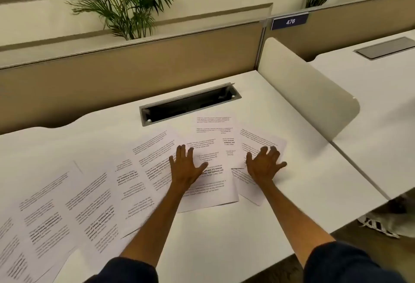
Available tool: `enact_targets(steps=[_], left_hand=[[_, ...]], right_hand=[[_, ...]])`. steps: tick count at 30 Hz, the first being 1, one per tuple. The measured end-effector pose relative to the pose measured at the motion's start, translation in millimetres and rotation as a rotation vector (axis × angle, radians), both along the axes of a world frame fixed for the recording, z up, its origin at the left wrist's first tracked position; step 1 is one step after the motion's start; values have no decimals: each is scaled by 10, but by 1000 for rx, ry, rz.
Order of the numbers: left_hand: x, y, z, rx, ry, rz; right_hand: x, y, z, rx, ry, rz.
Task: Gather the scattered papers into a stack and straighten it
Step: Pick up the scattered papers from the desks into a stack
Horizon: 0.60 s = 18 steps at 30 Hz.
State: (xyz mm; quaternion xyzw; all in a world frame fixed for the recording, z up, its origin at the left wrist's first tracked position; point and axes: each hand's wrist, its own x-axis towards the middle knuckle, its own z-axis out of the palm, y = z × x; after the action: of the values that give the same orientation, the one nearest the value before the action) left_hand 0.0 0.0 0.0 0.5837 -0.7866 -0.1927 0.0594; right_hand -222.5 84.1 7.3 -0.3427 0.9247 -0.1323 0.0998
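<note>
Several printed white papers lie scattered and overlapping across the white desk (224,237), from the near left corner to right of centre. My left hand (186,165) rests flat, fingers spread, on the middle sheet (213,143). My right hand (265,163) presses with spread fingers on the rightmost sheet (253,138), which lies tilted and partly over another page (247,183). A large blurred group of sheets (56,210) spreads out at the left. Neither hand grips a paper.
An open cable slot (190,105) is sunk into the desk behind the papers. A beige partition (134,67) closes the back, a rounded divider panel (307,89) the right side. The neighbouring desk (381,94) is beyond it. Bare desk surface lies between my forearms.
</note>
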Motion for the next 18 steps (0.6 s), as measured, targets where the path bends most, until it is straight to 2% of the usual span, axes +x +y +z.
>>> enact_targets(steps=[3,6,9,14,18], left_hand=[[-154,-12,-54,-24,-41,-93],[-298,-42,-107,22,-87,-156],[-374,-70,-194,89,-142,-209],[-448,-65,-297,103,-135,-238],[-463,-92,-331,102,-110,-237]], right_hand=[[-52,-42,-48,41,-167,-250],[-81,-119,-109,78,-293,-364],[-69,-194,-180,94,-247,-340],[-3,-300,-254,-7,-167,-190],[52,-444,-222,-65,-211,-194]])
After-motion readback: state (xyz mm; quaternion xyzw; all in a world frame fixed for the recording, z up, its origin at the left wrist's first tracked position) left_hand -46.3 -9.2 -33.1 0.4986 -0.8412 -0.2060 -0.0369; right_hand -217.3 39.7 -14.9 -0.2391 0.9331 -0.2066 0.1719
